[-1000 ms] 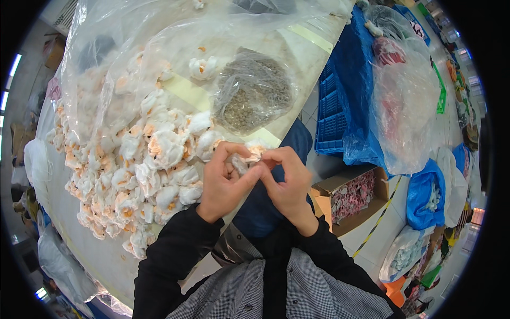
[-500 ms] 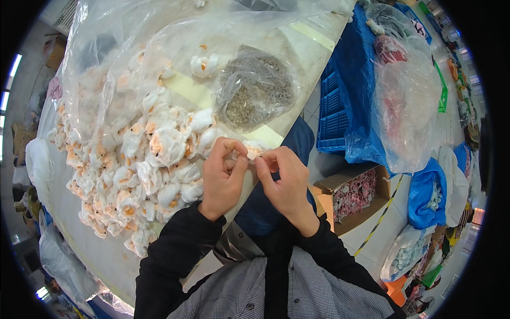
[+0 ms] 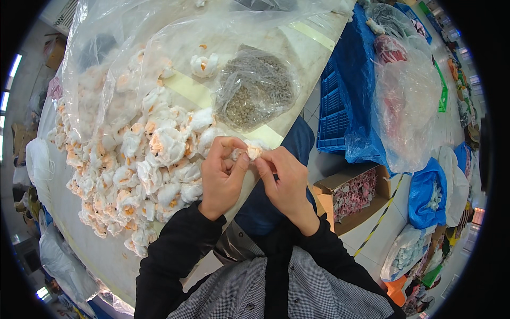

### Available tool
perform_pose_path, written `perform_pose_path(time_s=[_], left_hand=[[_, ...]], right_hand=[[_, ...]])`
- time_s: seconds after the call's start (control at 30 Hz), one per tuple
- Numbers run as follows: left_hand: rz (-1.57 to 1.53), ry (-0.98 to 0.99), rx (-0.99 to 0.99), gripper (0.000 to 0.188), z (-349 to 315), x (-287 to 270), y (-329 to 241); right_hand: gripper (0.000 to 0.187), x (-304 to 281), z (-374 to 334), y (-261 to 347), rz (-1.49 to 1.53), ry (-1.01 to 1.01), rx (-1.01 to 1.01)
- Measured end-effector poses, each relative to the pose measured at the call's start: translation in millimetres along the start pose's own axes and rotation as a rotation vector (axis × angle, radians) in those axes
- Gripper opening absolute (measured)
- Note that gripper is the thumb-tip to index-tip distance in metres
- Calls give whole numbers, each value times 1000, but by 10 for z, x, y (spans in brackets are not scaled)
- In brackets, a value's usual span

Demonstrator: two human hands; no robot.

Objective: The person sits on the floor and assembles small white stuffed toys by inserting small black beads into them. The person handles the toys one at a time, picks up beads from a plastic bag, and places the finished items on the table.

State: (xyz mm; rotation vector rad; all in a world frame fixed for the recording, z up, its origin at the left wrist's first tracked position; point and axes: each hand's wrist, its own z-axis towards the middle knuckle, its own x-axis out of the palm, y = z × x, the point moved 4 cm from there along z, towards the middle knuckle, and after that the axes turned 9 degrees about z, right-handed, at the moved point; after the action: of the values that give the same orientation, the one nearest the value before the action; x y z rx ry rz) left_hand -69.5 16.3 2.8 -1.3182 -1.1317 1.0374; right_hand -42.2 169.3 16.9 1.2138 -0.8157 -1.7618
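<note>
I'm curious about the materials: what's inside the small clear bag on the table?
Many small greyish-brown bits show through the small clear bag. Glare and folds blur their shapes; whatever lies beneath the top layer is covered.

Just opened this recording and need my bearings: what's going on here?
A person's left hand and right hand pinch a fluffy white-and-peach piece at the edge of the table. A heap of similar pieces lies to the left, partly under a clear plastic sheet. Just beyond the hands sits a clear bag of grey-brown bits.
</note>
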Motion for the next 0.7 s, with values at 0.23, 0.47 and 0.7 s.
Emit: perform_pose_path(time_s=[0.23,0.47,0.7], left_hand=[[496,215,361,28,69,87,-275],[539,245,311,13,68,71,-261],[546,201,316,11,57,55,-231]], right_hand=[[12,-95,0,3,326,63,89],[17,-194,-37,-129,452,92,240],[12,-169,18,-30,222,86,104]])
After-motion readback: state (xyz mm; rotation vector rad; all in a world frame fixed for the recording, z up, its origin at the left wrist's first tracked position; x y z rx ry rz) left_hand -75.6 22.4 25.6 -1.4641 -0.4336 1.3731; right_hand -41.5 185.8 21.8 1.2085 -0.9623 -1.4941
